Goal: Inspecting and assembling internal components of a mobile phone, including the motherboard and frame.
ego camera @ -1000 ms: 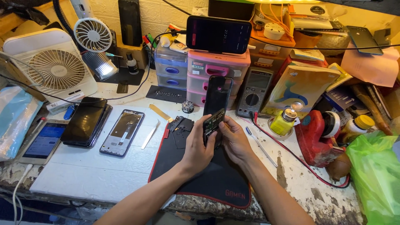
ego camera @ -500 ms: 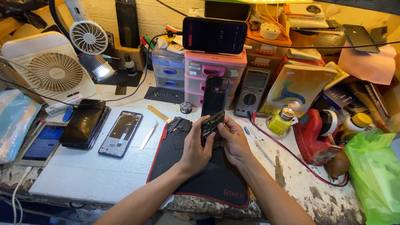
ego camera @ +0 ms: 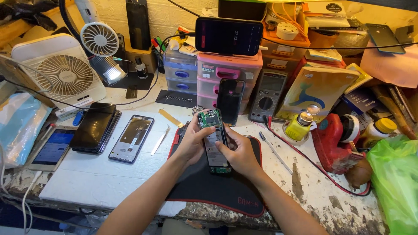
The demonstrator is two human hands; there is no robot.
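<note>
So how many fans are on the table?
2: a big white box fan at far left, and a small round fan on a bent neck beside it. Clutter may hide others.

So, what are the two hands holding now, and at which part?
Both hold an opened phone with its circuit board showing. The left hand grips its left edge, the right hand its right edge, above the black mat.

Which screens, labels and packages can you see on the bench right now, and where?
Propped phone: on the pink drawers, dark lit screen.
Blue-screen phone: far left, flat.
Multimeter: right of the drawers, grey display.
Yellow box: leaning at right, blue shape.
Opened phone: in both hands, white label on battery.
</note>
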